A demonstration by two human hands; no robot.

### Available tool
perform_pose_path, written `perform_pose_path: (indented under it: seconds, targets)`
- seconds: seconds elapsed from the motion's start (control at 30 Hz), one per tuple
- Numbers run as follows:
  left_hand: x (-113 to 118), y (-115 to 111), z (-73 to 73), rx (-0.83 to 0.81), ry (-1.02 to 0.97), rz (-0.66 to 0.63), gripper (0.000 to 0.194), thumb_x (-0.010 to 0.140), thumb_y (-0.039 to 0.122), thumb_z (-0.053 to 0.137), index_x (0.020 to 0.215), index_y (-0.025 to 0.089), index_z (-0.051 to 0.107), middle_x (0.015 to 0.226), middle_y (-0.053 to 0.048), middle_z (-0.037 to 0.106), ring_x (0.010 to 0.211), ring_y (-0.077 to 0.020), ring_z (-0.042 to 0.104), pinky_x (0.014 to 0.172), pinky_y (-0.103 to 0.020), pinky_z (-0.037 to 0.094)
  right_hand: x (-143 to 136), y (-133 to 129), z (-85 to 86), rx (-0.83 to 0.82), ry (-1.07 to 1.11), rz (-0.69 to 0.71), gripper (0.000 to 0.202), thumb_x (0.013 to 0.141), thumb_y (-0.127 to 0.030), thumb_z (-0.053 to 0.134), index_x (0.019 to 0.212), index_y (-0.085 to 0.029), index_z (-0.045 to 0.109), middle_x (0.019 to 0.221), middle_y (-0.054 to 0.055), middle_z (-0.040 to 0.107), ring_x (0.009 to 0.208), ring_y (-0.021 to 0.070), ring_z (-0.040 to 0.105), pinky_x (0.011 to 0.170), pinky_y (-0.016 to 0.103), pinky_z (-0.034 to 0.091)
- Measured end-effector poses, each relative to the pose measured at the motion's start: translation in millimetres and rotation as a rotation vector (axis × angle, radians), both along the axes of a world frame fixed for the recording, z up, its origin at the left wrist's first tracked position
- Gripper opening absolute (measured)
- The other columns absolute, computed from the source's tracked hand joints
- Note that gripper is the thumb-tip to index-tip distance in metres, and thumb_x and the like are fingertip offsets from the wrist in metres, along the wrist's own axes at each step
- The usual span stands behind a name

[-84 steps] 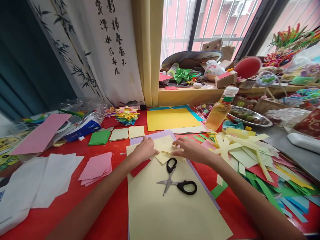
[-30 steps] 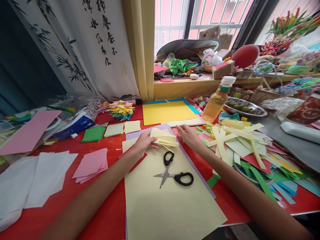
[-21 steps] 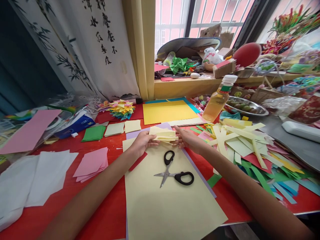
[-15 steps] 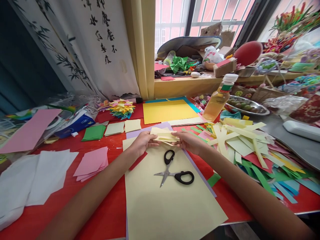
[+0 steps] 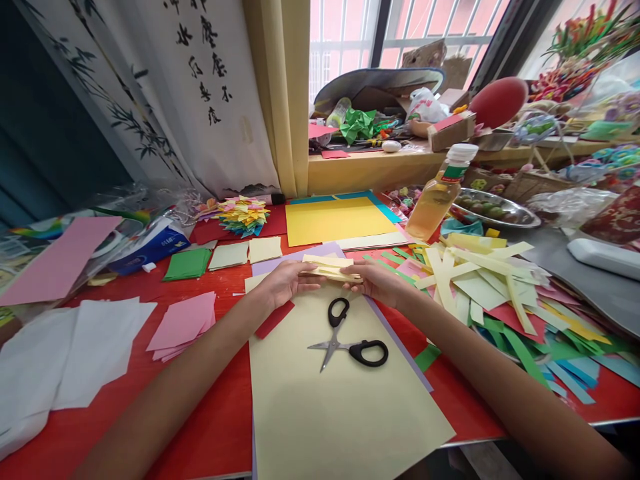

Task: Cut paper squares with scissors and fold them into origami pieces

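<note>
Between my two hands is a small bundle of pale yellow paper pieces [image 5: 327,267], gripped at both ends. My left hand [image 5: 290,283] pinches its left end, the thumb on top and the other fingers beneath. At the right end, my right hand [image 5: 376,280] is closed on it in the same way. Just below, black-handled scissors [image 5: 334,343] lie with their blades apart on a large pale yellow sheet [image 5: 345,420]. A lilac sheet [image 5: 400,343] shows under that one. Beside my left wrist lies a dark red paper piece [image 5: 274,321].
Cut paper strips [image 5: 500,287] are heaped at the right, near a tilted bottle [image 5: 434,200] of amber liquid. Pink squares [image 5: 183,323], green squares [image 5: 187,265] and cream squares [image 5: 265,250] lie at the left. Behind are a yellow sheet [image 5: 335,221] and a folded-paper cluster [image 5: 243,217].
The paper bundle has shifted slightly and its loose lower flap no longer hangs down. Both hands stay closed on it in nearly the same place. The scissors have not moved.
</note>
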State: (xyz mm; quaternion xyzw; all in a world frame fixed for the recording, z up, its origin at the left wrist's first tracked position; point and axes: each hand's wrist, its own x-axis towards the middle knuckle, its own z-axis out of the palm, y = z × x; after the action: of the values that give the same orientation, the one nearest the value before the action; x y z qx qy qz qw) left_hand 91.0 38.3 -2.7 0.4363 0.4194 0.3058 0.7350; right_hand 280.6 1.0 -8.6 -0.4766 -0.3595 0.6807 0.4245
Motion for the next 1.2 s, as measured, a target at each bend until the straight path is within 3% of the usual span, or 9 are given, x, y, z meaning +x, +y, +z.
perform_pose_path:
  seconds: [0.3,0.47,0.7,1.0,1.07,1.2]
  targets:
    - [1.9,-0.6,0.2,0.011,-0.002,-0.032,0.023,0.067,0.001,0.062,0.089,0.007,0.064,0.097,-0.013,0.067,0.083,-0.0163,0.065,0.075,-0.025,0.054,-0.9,0.1,-2.3,0.024,0.052,-0.103,0.008,0.077,-0.001,0.054,0.08,-0.008,0.057,0.074,0.007,0.063,0.051,0.0065,0.059,0.047,0.012,0.052]
    - [5.6,-5.1,-2.3,0.038,0.0,-0.043,0.029,0.065,-0.001,0.064,0.092,0.009,0.064,0.101,-0.012,0.066,0.081,-0.0149,0.064,0.073,-0.025,0.053,-1.6,0.9,-2.2,-0.004,0.079,-0.125,0.009,0.076,-0.001,0.055,0.077,-0.009,0.057,0.073,0.008,0.064,0.053,0.007,0.059,0.048,0.011,0.052]
    - [8.4,-6.8,-11.8,0.157,0.049,0.078,0.024,0.065,0.004,0.065,0.088,0.01,0.06,0.091,-0.008,0.064,0.071,-0.0115,0.062,0.07,-0.026,0.053,-3.3,1.5,-3.1,0.011,0.112,-0.154,0.009,0.076,-0.002,0.055,0.079,-0.009,0.06,0.073,0.006,0.064,0.052,0.0063,0.058,0.05,0.011,0.053]
    - [0.0,-0.2,0.0,0.46,0.269,0.301,0.012,0.073,0.016,0.056,0.084,0.015,0.052,0.08,-0.003,0.057,0.071,-0.0118,0.056,0.067,-0.026,0.047,-3.9,3.1,-8.2,0.031,0.111,-0.27,0.01,0.076,-0.002,0.051,0.077,-0.01,0.057,0.073,0.006,0.061,0.054,0.0069,0.059,0.048,0.012,0.053]
    - [3.1,-0.8,-1.8,0.556,0.345,0.257,0.01,0.071,0.018,0.057,0.08,0.017,0.056,0.077,-0.002,0.057,0.07,-0.0132,0.054,0.067,-0.027,0.045,-4.1,3.3,-9.3,0.033,0.12,-0.27,0.011,0.076,-0.002,0.051,0.077,-0.01,0.057,0.075,0.006,0.062,0.055,0.0071,0.059,0.05,0.012,0.053]
    - [13.5,-9.9,-9.4,0.722,0.415,0.01,0.014,0.058,0.017,0.07,0.071,0.019,0.066,0.085,-0.003,0.062,0.086,-0.0193,0.054,0.082,-0.031,0.04,-6.8,1.4,-9.3,0.046,0.161,-0.226,0.015,0.077,0.0,0.047,0.078,-0.011,0.058,0.078,0.006,0.063,0.059,0.007,0.059,0.056,0.012,0.054]
